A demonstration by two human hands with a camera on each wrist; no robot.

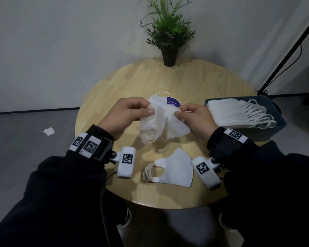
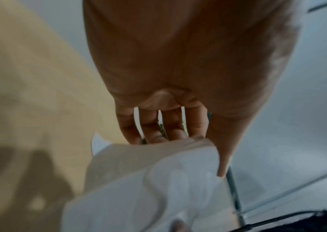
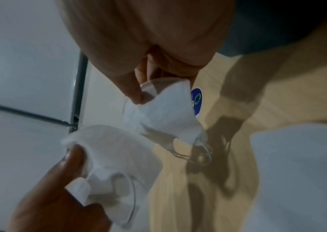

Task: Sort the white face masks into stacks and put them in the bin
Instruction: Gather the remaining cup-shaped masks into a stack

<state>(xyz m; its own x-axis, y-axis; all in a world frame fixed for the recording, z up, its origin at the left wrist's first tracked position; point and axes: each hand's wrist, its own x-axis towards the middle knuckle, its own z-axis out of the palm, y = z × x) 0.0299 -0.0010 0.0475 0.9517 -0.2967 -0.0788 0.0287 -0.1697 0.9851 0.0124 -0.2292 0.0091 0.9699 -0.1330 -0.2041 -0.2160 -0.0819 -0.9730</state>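
Both hands up over the round bench: the left hand pinches one edge of a white face mask, the right hand pinches the opposite edge, fingers curled. Just right of the right hand, the blue bin holds stacked masks. Nearer the person, a mask stack lies flat. The right wrist view shows a blue sticker beneath.
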